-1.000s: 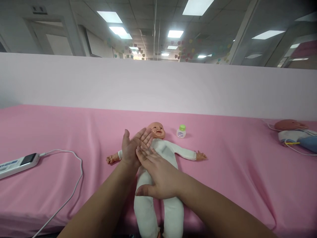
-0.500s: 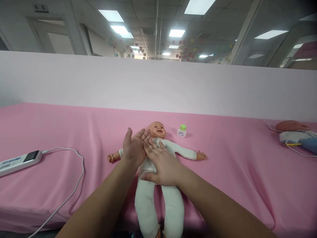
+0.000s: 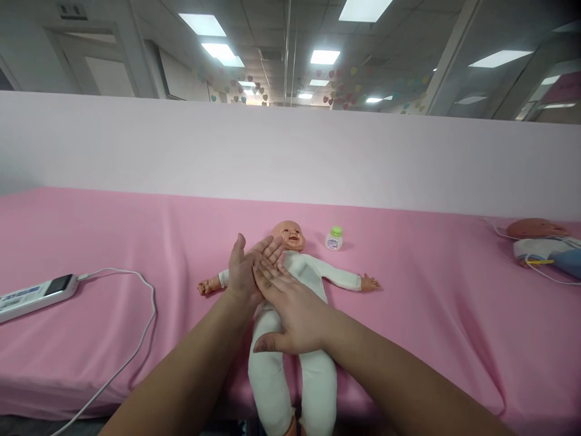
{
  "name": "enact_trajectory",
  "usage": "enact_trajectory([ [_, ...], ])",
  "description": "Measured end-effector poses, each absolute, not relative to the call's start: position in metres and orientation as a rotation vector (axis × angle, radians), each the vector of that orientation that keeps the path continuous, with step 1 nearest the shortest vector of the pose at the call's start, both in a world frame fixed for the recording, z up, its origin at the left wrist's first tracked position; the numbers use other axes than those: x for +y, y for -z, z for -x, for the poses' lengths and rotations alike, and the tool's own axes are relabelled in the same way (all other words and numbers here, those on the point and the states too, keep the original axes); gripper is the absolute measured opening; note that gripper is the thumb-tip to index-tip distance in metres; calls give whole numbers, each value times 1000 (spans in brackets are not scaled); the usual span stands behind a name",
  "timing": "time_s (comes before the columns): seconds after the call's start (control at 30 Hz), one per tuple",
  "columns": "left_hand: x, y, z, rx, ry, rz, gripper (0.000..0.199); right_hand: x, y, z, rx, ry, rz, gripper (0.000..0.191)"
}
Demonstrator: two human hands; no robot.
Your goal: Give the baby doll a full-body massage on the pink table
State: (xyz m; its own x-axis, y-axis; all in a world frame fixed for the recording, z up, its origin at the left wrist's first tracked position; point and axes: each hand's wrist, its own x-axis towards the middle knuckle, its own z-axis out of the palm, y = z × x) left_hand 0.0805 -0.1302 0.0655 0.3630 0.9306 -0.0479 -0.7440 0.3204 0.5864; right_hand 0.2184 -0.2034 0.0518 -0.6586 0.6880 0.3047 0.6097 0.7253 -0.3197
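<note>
A baby doll (image 3: 313, 272) in a white suit lies face up on the pink sheet, arms spread, legs toward me. Over its chest and belly are both my hands, touching each other. My left hand (image 3: 247, 269) is palm up with fingers stretched toward the doll's head. Across its palm rest the fingers of my right hand (image 3: 295, 312), which lies flat, palm down, thumb out to the side. Nothing shows in either hand. A small clear bottle (image 3: 334, 242) with a green cap stands to the right of the doll's head.
On the left lies a white power strip (image 3: 36, 297) with a white cable (image 3: 152, 303) running to the front edge. At the far right lies another doll (image 3: 535, 229) with white and blue cloth. A white partition (image 3: 290, 157) rises behind the pink sheet (image 3: 408, 339).
My right hand has slid slightly down and to the left over my left palm. The left hand has shifted a little to the right.
</note>
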Motion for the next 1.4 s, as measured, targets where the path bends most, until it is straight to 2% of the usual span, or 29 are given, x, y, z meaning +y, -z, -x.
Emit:
enact_trajectory([
  [0.27,-146,-63,-98,302,-951,-521,82,-184,-51,-233,-2368,-185,1313,107],
  [0.53,-119,-53,-83,428,-1082,-550,88,-196,-64,-254,-2398,-300,1453,101],
  [0.6,-115,-51,-82,442,-1082,-553,90,-211,-69,-260,-2416,-324,1418,94],
  [0.67,-113,-49,-83,455,-1106,-551,91,-232,-70,-265,-2438,-386,1325,79],
  [0.77,-111,-47,-85,529,-1194,-530,84,-258,-66,-270,-2472,-526,1185,65],
  [1.0,-109,-42,-90,631,-1235,-537,70,-239,-54,-268,-2577,-478,1217,90],
  [1.2,-109,-38,-90,651,-1215,-600,66,-184,-47,-282,-2580,-391,1376,95],
  [1.4,-107,-36,-91,663,-1204,-645,74,-165,-34,-316,-2409,-459,1658,96],
])
